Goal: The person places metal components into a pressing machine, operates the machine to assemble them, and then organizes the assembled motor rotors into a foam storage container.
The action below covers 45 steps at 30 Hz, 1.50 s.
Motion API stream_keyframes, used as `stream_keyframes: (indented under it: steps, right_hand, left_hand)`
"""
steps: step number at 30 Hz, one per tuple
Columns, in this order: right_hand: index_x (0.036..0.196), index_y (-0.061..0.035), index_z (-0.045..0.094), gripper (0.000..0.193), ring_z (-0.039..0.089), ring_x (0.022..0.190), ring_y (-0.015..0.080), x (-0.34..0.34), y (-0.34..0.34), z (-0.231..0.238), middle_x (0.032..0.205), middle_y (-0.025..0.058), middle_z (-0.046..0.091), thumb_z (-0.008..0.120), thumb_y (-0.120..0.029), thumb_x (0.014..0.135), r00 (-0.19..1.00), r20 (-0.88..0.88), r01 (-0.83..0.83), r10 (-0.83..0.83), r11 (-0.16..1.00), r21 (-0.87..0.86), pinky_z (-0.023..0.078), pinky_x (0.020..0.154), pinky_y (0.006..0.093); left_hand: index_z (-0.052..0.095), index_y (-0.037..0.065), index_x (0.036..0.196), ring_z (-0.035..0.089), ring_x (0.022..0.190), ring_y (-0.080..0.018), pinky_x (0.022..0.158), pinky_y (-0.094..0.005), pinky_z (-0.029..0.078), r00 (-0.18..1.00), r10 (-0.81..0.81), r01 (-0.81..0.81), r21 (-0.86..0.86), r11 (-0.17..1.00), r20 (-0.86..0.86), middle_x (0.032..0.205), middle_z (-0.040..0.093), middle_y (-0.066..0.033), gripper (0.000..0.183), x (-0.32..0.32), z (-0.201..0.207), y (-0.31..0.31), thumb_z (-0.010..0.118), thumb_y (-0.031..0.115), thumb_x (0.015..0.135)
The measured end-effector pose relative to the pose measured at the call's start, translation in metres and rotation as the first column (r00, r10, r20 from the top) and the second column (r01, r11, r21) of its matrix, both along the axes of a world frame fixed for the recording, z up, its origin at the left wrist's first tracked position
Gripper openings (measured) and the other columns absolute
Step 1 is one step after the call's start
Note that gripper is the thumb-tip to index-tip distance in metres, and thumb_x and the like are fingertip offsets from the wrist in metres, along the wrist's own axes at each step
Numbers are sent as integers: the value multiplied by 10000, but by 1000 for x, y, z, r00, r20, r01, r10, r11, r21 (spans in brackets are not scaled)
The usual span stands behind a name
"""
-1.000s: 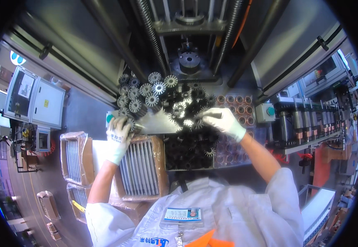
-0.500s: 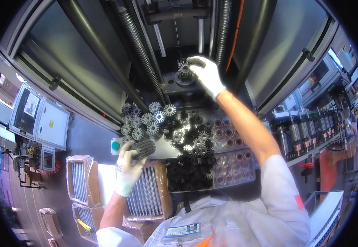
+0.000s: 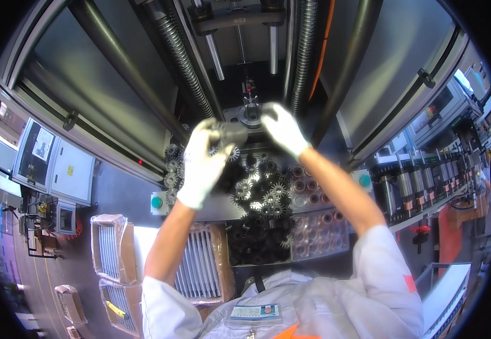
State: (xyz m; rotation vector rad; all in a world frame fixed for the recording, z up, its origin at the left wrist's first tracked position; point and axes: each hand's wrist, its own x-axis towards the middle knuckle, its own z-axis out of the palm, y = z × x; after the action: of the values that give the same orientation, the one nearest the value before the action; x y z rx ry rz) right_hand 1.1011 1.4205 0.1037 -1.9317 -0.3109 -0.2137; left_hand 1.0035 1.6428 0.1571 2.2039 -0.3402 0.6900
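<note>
My left hand (image 3: 200,161), in a white glove, grips a slotted metal core (image 3: 233,133), which is blurred by motion. It is held over the back of the work table, left of the press fixture. At the right side of that round fixture (image 3: 251,116), my gloved right hand (image 3: 284,131) is closed around a small dark star-toothed piece (image 3: 268,113), also smeared and mostly covered by the fingers. Below my hands lie several loose star-toothed pieces (image 3: 276,192). More slotted cores (image 3: 171,179) stand partly hidden behind my left forearm.
Clear plastic trays (image 3: 320,240) with copper-coloured rings lie on the right. Green buttons (image 3: 364,179) sit at both table ends. Boxes of metal shafts (image 3: 200,265) stand at lower left. Dark columns (image 3: 344,73) flank the press, whose ram plate (image 3: 239,21) hangs above.
My left hand has carried the slotted core up and right, toward the fixture. My right hand has drawn down and slightly right with the toothed piece, leaving the fixture's centre exposed.
</note>
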Motion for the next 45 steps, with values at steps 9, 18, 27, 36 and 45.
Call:
stream_keyframes:
  steps: [9,18,27,36,45]
  right_hand:
    - [1357,-206,576,512,649,982,350,-175,-86,-42,1143,171,564,664,-418,900,810,-285,-561,512,537,-630,535,824,468]
    - [1048,-130,663,164,651,798,275,-184,-92,-76,906,91,583,652,-208,904,801,38,-467,597,664,-584,533,690,410]
    - [1116,-70,670,210,656,964,325,-191,-101,-52,1038,141,657,649,-138,918,887,16,-430,461,839,-334,527,855,403]
    - [1286,14,631,317,605,868,71,-158,-86,-36,1035,13,670,617,-38,974,796,-467,-276,386,917,287,526,801,237]
    - [1271,40,637,339,614,820,77,-89,-23,3,1057,47,699,642,-73,951,921,-225,-270,319,937,221,523,789,253]
  left_hand:
    - [570,3,991,624,1076,-338,932,-368,508,985,-143,118,231,966,93,1234,612,-172,363,112,15,-44,822,43,733]
    - [654,0,924,660,774,-206,721,-334,510,962,-99,183,331,926,-255,830,699,-137,299,152,50,-63,842,135,734]
    - [691,99,1137,655,1061,-383,918,-445,521,975,111,33,617,786,-193,1217,641,-202,434,124,-23,-65,807,304,772]
    - [735,88,1044,715,923,-309,844,-411,559,539,439,95,569,817,-720,970,737,-145,302,-124,-28,71,727,318,849]
    - [691,8,1150,670,1065,-357,977,-403,497,334,437,-235,375,897,-835,1106,711,-223,535,-194,-158,129,720,331,725]
